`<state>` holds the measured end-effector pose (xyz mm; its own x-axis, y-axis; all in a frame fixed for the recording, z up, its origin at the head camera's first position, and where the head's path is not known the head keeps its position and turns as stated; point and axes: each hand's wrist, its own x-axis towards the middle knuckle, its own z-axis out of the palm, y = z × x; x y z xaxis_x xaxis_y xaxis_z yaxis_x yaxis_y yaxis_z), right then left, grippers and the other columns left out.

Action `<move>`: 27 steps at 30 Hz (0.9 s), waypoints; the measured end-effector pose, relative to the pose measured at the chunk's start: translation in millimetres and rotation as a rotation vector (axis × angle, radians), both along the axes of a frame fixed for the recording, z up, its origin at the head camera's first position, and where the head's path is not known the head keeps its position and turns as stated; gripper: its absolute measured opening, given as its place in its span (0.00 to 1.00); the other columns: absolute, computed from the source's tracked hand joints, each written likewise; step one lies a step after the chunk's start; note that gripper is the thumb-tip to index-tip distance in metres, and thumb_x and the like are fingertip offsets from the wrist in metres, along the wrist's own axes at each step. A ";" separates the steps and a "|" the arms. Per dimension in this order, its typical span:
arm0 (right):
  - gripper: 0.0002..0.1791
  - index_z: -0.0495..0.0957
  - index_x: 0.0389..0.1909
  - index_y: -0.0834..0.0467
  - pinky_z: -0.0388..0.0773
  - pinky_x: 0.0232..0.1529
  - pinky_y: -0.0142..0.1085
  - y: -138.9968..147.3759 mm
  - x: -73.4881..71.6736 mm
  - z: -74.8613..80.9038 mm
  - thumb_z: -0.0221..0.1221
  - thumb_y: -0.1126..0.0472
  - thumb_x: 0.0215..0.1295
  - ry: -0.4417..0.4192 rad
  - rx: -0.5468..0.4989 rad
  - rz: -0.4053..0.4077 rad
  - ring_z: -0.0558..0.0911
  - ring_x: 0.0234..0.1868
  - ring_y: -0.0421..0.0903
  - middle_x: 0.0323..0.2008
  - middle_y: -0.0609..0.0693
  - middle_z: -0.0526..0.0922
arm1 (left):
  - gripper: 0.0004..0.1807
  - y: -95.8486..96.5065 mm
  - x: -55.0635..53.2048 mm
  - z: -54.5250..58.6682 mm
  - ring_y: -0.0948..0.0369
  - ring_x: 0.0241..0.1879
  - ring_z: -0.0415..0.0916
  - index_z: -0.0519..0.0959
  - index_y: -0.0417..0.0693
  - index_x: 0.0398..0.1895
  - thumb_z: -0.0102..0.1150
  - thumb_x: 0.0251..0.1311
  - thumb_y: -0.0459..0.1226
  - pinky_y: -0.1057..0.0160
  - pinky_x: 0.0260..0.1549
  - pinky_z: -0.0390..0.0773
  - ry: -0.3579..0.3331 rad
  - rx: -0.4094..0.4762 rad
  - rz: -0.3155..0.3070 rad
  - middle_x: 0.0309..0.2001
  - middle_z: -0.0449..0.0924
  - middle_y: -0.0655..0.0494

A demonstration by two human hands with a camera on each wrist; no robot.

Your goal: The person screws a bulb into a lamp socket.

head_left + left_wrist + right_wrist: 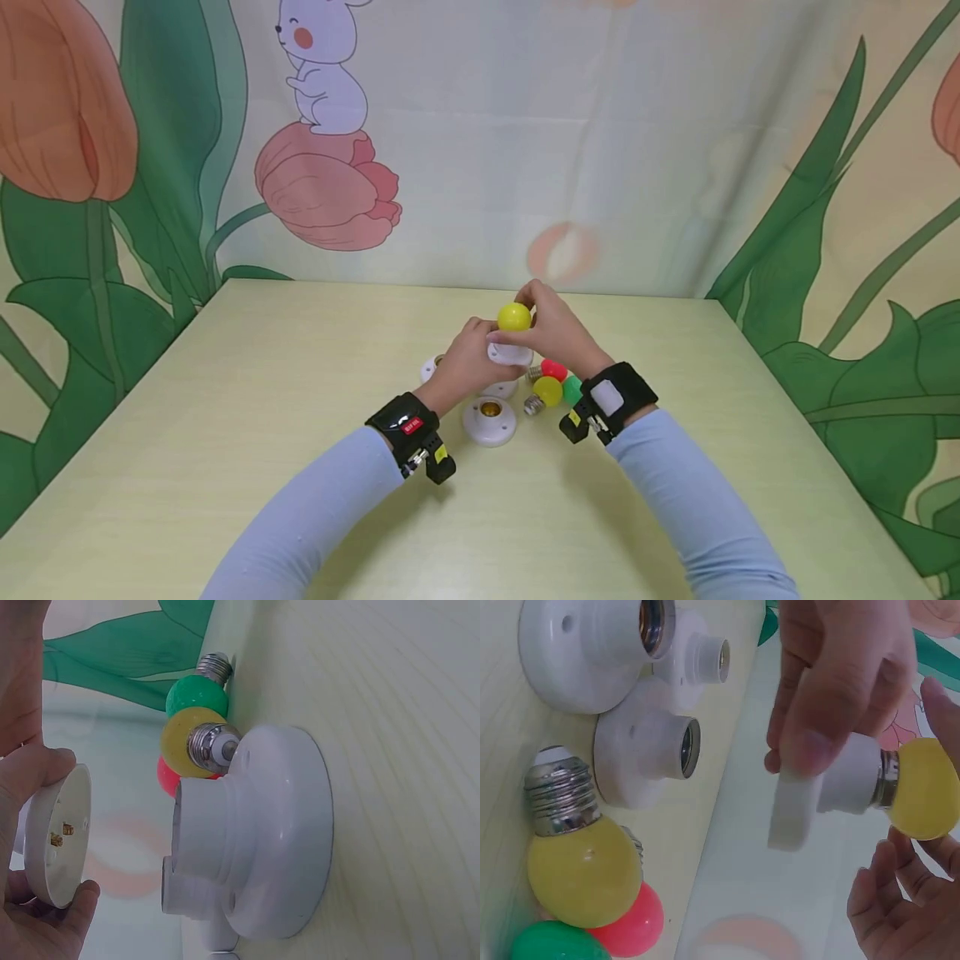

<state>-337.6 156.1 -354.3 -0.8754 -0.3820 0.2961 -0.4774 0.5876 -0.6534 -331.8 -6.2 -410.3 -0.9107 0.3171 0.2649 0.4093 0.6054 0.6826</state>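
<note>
Pale wood grain is running across the table point(300, 500). Nearest, a glossy white round-based lamp socket point(489, 433) with a brassy throat is standing upright; beyond, a loose yellow globe bulb point(548, 392) is lying with its ridged metal cap exposed, a red globe bulb point(555, 369) and a green globe bulb point(572, 390) beside it. Above these, the left hand point(472, 358) is gripping another white socket point(508, 356) by its disc-shaped base, while the right hand point(558, 329) is pinching a smooth yellow bulb point(513, 317) seated in its mouth (metal thread is showing). Apparently the bulb is being screwed in; the next move is likely calling for a twist against a steady base. Two more white sockets point(634, 754) are standing behind, with a tulip-printed cloth point(465, 183) hanging farthest.
</note>
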 end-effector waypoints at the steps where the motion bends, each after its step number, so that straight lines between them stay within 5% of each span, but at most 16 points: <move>1: 0.33 0.63 0.42 0.55 0.76 0.31 0.37 -0.3 0.1 0.0 0.67 0.40 0.44 0.007 -0.001 -0.006 0.71 0.34 0.47 0.37 0.51 0.70 | 0.36 0.4 -0.2 -0.2 0.62 0.42 0.64 0.68 0.48 0.53 0.68 0.41 0.54 0.60 0.41 0.75 0.001 0.002 -0.001 0.46 0.66 0.56; 5: 0.27 0.65 0.41 0.55 0.76 0.34 0.38 0.9 0.4 1.9 0.66 0.46 0.48 -0.001 0.013 0.012 0.72 0.34 0.47 0.37 0.50 0.72 | 0.38 0.7 0.0 -1.0 0.61 0.40 0.66 0.67 0.46 0.53 0.69 0.40 0.53 0.61 0.41 0.75 0.002 0.020 0.000 0.46 0.65 0.55; 11: 0.27 0.68 0.54 0.56 0.74 0.47 0.41 6.5 -2.9 3.8 0.64 0.56 0.54 -0.059 0.057 0.124 0.73 0.45 0.46 0.49 0.50 0.73 | 0.39 -1.4 0.9 -3.2 0.60 0.40 0.67 0.66 0.43 0.54 0.68 0.41 0.54 0.60 0.39 0.76 -0.005 -0.010 0.004 0.46 0.65 0.53; 17: 0.35 0.57 0.65 0.55 0.60 0.60 0.50 10.1 -1.5 7.0 0.61 0.62 0.57 -0.128 0.046 0.229 0.64 0.59 0.46 0.63 0.52 0.63 | 0.40 -2.2 0.6 -4.3 0.60 0.42 0.66 0.65 0.44 0.56 0.68 0.41 0.54 0.59 0.42 0.75 -0.014 -0.011 0.005 0.47 0.65 0.54; 22: 0.53 0.44 0.69 0.52 0.64 0.58 0.51 5.5 -1.4 7.5 0.65 0.42 0.48 -0.177 0.096 0.103 0.60 0.61 0.50 0.66 0.53 0.55 | 0.39 -2.6 0.1 -3.6 0.61 0.43 0.65 0.66 0.45 0.56 0.69 0.41 0.53 0.59 0.43 0.75 -0.007 -0.011 0.005 0.48 0.66 0.54; 27: 0.46 0.61 0.53 0.59 0.76 0.40 0.40 -0.9 -2.8 6.1 0.65 0.33 0.40 -0.085 0.067 -0.022 0.71 0.43 0.48 0.46 0.55 0.69 | 0.36 -2.0 0.4 -2.5 0.61 0.43 0.64 0.69 0.48 0.53 0.69 0.40 0.52 0.59 0.42 0.75 0.014 -0.002 -0.009 0.47 0.66 0.55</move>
